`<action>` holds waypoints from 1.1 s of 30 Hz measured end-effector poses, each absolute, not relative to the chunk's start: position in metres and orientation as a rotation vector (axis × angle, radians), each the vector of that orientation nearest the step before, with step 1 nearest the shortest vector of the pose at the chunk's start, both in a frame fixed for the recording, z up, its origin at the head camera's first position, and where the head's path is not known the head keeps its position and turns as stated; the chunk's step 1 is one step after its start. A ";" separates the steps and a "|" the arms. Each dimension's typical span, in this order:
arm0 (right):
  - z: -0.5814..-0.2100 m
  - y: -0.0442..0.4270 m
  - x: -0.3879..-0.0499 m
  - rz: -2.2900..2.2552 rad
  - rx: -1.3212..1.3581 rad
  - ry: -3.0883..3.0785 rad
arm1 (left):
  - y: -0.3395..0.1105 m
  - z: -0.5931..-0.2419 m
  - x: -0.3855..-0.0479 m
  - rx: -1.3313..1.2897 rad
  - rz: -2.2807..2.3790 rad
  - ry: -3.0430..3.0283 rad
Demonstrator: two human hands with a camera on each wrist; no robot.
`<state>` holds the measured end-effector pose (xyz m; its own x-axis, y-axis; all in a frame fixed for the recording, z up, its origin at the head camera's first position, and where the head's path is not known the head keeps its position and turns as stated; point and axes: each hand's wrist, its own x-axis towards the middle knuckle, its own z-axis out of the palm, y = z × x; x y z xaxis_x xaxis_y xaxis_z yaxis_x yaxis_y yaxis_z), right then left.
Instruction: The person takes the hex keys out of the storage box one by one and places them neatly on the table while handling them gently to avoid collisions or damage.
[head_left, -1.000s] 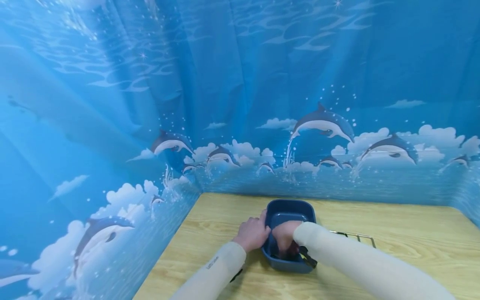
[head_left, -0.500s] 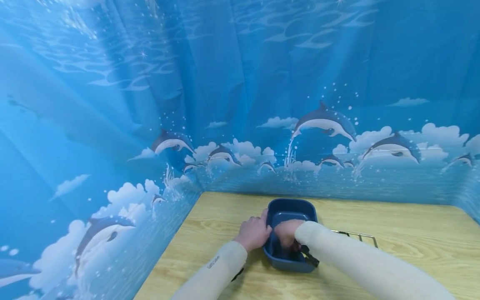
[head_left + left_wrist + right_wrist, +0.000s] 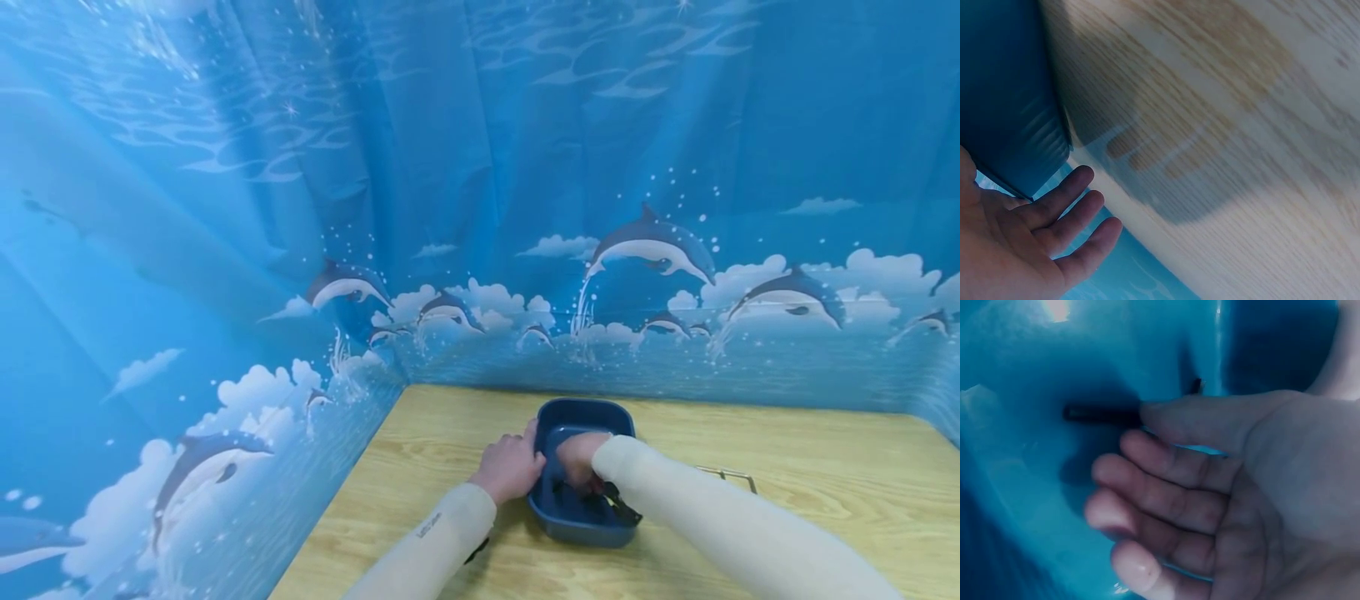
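A deep dark-blue rectangular basin (image 3: 581, 533) with rounded corners sits on the table. My left hand (image 3: 510, 467) holds its left rim between thumb and forefinger. In the left wrist view, the other fingers (image 3: 1063, 203) spread loosely beside the outer wall of the basin (image 3: 1010, 94). My right hand (image 3: 581, 458) is inside the basin, knuckles up and fingertips mostly hidden. The right wrist view has its thumb and forefinger pinching a thin black rod (image 3: 1100, 415); the remaining fingers curl loosely below. The rod's middle is covered, so its exact kind is unclear.
A thin metal wire frame (image 3: 738, 477) lies right of the basin, partly behind my right sleeve (image 3: 720, 500). The wood-grain table (image 3: 442, 417) meets a blue dolphin-print curtain (image 3: 480, 208) along its back and left edges.
Inside the basin my right hand has shifted slightly right and away from me, and its sleeve covers more of the wire frame. My left hand stays on the rim.
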<state>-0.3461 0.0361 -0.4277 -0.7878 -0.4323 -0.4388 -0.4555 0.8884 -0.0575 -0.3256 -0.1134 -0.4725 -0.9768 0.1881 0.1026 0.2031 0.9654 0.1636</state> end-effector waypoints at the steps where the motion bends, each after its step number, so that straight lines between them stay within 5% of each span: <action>1: -0.426 0.036 -0.346 0.075 -0.661 2.610 | -0.113 -0.473 -0.326 -0.303 -0.255 -3.025; 33: -0.440 0.033 -0.363 -0.277 -0.667 2.667 | -0.113 -0.472 -0.325 -0.304 -0.214 -3.017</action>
<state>-0.3629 0.0331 -0.4396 -0.8166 -0.4867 -0.3102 -0.4124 0.8681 -0.2763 -0.3252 -0.1126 -0.4717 -0.9749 0.1909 0.1150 0.2052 0.9701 0.1294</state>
